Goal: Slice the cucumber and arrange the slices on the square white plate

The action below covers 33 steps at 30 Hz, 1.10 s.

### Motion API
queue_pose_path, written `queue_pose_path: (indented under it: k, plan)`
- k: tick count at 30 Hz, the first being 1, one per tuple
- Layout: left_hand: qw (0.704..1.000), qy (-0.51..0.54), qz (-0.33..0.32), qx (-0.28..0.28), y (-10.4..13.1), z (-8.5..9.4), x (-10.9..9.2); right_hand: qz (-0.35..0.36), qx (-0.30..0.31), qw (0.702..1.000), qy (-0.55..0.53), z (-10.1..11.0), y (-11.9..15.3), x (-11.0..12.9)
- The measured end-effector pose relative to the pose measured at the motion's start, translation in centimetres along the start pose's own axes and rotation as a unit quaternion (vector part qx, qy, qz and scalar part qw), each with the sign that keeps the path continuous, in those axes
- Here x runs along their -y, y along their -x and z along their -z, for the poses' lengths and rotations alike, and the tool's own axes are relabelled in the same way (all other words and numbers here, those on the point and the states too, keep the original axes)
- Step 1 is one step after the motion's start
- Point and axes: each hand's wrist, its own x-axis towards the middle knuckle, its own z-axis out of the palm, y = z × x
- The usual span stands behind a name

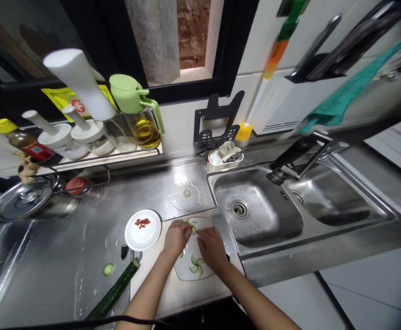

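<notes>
A rounded white plate (184,270) lies on a pale board (145,291). Thin green-edged cucumber slices (196,266) form a pinwheel near its front. At the plate's far part, my left hand (177,237) and my right hand (213,247) meet around another group of slices (193,225). The fingers of both hands are drawn together at these slices; the piece between them is too small to make out. More slices show partly beside my left hand. A cleaver blade (225,229) lies right of the plate, partly behind my right hand.
Left of the board are a small white plate (136,233) with red bits, a cut cucumber (114,293), a dark end piece (124,251) and a loose slice (108,269). A double sink (255,206) with a black faucet is right. Bottles and jars stand on a rack behind.
</notes>
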Motion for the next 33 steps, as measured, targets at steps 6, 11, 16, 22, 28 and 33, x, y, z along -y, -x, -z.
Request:
queue_pose_path:
  k: [6,11,16,22,28,33]
  plan:
    - [0.999,-0.029,-0.018,0.011,-0.4,-0.4,0.4,0.004,0.0,1.0,0.01,-0.5,-0.7,0.2]
    - [0.999,-0.034,-0.019,0.006,-0.4,-0.9,0.7,0.007,0.004,1.0,0.023,-1.0,-1.1,0.0]
    - [0.999,-0.032,-0.011,-0.001,-0.4,-1.3,0.9,0.007,0.009,1.0,0.029,-1.4,-1.2,-0.4]
    - [1.0,-0.014,-0.01,-0.013,-0.1,-1.2,1.0,0.006,0.012,1.0,0.029,-1.4,-1.2,-0.3]
    - [0.999,-0.011,0.004,-0.031,0.5,-0.2,0.7,0.006,0.004,1.0,0.0,-0.8,-1.0,-0.2]
    - [0.997,-0.009,0.014,-0.075,1.9,1.5,1.5,0.007,0.002,1.0,-0.008,-0.5,-0.4,-0.6]
